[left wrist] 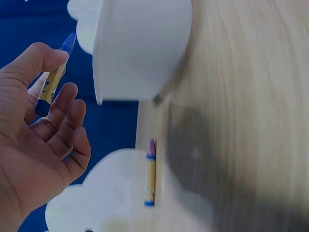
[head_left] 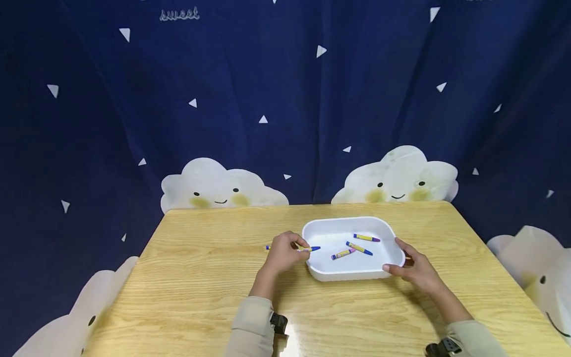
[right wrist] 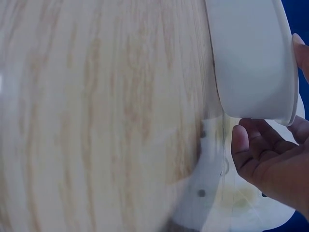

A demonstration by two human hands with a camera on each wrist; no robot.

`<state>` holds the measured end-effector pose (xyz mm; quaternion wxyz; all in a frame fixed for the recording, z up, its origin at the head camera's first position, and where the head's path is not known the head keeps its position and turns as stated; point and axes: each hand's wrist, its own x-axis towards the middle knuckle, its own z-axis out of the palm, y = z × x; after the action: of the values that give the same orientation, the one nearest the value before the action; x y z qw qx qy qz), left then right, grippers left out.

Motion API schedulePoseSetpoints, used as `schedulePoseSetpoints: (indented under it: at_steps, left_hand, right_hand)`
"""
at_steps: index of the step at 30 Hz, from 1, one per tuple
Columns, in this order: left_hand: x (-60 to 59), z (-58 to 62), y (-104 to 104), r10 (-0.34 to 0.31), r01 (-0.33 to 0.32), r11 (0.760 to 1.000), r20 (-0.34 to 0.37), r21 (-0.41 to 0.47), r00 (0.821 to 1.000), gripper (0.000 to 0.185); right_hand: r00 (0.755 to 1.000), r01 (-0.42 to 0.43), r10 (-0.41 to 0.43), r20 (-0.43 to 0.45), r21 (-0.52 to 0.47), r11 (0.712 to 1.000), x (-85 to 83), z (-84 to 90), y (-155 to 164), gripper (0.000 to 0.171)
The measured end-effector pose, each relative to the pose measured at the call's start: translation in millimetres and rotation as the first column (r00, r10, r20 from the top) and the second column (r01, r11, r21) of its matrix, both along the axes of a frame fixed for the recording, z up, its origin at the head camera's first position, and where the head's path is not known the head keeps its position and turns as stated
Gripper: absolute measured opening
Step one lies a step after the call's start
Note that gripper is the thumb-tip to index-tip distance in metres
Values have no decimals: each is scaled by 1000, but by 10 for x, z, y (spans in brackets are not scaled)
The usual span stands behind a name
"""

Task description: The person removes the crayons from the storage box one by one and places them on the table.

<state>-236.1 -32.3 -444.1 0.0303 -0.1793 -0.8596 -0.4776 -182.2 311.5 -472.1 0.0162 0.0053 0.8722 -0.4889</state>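
Observation:
My left hand (head_left: 284, 254) pinches a blue crayon (left wrist: 53, 82) with a yellow wrapper between thumb and fingers, its tip over the left rim of a white tray (head_left: 352, 276). Inside the tray lie a purple crayon (head_left: 367, 238), another blue crayon (head_left: 359, 248) and a pink crayon (head_left: 342, 254). At the tray's right end my right hand (head_left: 419, 271) grips the rim, thumb at the front corner and fingers along the outer side. In the left wrist view a pinkish-tipped crayon (left wrist: 150, 173) lies on the table; in the head view my left hand mostly hides it.
The light wooden table (head_left: 192, 277) carries the tray right of its middle. A dark blue curtain (head_left: 250, 74) with white triangles and smiling clouds hangs behind and beside it. Dark wrist cameras are strapped over both beige sleeves (head_left: 252, 322).

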Motion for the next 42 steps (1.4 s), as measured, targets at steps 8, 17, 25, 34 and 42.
schedulePoseSetpoints:
  at_steps: [8, 17, 25, 34, 42]
  left_hand:
    - [-1, -136, -325, 20, -22, 998, 35, 51, 999, 10]
    - [-65, -413, -593, 72, -70, 997, 53, -27, 996, 9]
    - [-165, -534, -664, 85, -70, 987, 106, -142, 991, 11]
    - [-188, -527, -666, 138, -110, 969, 115, -221, 984, 10]
    - [-169, -486, -626, 135, -117, 979, 103, -165, 985, 17]
  right_hand:
    - [1000, 5, -5, 4, -7, 1000, 7, -3, 7, 97]
    - [1000, 5, -5, 7, -17, 1000, 3, -25, 17, 97]
    - [1000, 1, -1, 12, -25, 1000, 12, -10, -2, 97]
    - [1000, 0, 1, 11, -42, 999, -2, -16, -16, 97]
    - [1000, 5, -5, 7, -45, 999, 7, -15, 8, 97]
